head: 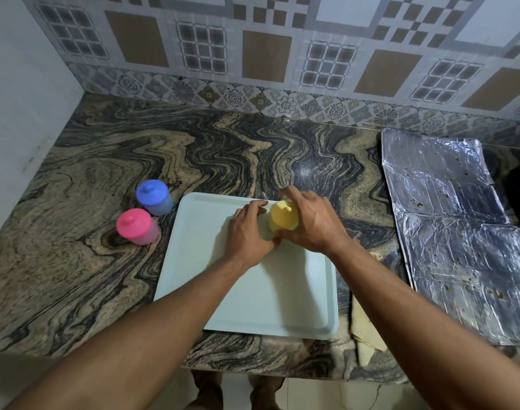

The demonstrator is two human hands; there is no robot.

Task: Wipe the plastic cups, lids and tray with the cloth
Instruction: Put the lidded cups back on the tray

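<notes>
L hand [246,232] + R hand [309,223]: both curl round yellow cup [283,218], lid on | cup stands on tray [252,303] | pink cup [136,226], blue cup [154,196] on counter [90,276] left of tray | cloth [363,329] right of tray

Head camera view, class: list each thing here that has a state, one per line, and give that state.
Yellow cup: upright on the tray, lid on, held.
Pink cup: upright on the counter, lid on.
Blue cup: upright on the counter, lid on.
Tray: flat on the counter.
Cloth: lying crumpled right of the tray.
Left hand: touching the yellow cup.
Right hand: gripping the yellow cup.
</notes>
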